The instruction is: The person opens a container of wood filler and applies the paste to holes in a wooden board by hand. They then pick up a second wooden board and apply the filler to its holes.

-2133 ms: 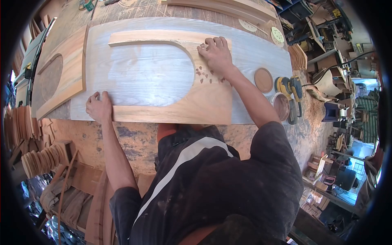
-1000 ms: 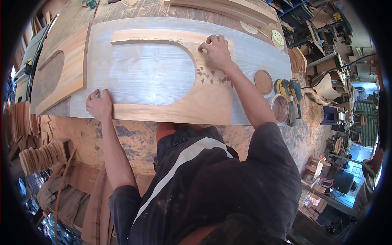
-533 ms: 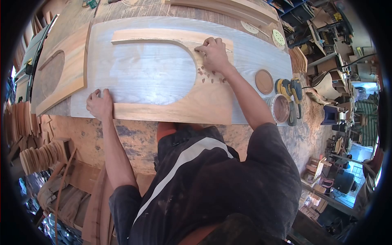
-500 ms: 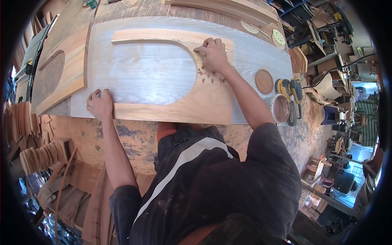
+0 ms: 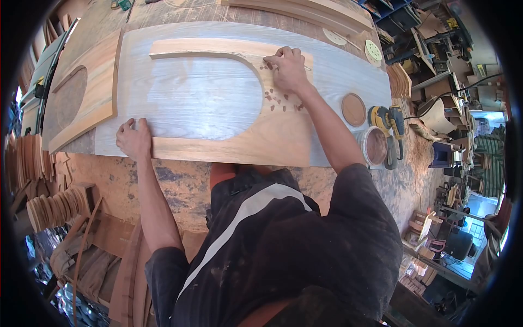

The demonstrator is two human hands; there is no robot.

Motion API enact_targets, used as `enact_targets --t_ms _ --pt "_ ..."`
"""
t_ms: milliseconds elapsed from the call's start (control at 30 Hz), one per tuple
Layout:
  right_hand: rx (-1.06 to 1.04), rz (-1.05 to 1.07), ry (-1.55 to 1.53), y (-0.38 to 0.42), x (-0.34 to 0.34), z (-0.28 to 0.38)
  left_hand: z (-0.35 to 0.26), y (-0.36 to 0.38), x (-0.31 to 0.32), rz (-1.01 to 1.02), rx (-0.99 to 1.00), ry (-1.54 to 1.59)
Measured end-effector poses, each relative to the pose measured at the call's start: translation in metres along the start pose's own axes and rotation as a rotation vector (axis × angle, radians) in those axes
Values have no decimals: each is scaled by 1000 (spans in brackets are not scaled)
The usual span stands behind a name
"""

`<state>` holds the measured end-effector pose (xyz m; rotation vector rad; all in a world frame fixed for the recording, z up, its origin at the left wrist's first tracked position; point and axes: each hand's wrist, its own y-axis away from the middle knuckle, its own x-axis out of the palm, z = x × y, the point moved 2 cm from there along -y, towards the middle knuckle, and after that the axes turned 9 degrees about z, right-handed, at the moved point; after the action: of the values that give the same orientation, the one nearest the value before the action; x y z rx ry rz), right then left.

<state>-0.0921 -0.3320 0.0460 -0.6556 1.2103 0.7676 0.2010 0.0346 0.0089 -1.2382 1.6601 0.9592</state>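
Observation:
A pale U-shaped wooden piece lies flat on a grey-blue board. My left hand is at the left end of its lower arm, fingers curled against it. Over the wide right part, my right hand is bent with thumb and fingers pinched near the surface; whatever they hold is too small to name. Brown dabs dot the wood below and left of these fingers. To the right of that forearm are an open jar with brown contents and a round lid.
A yellow-and-black power sander stands by the jar. Another cut wooden panel is at the left. Long planks and sanding discs lie along the far side. Stacked wood pieces stand at the lower left.
My right hand has shifted slightly, and brown dabs by its fingertips now show. The wooden piece has slid very slightly right in view. My left hand stays in place.

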Motion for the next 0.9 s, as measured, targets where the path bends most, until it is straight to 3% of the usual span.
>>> enact_targets --t_ms 333,900 --pt "-12 97 98 -2 -3 5 5 -5 5 -19 12 -20" --pt "-52 -13 125 -16 -6 -2 -1 0 -1 0 -13 14"
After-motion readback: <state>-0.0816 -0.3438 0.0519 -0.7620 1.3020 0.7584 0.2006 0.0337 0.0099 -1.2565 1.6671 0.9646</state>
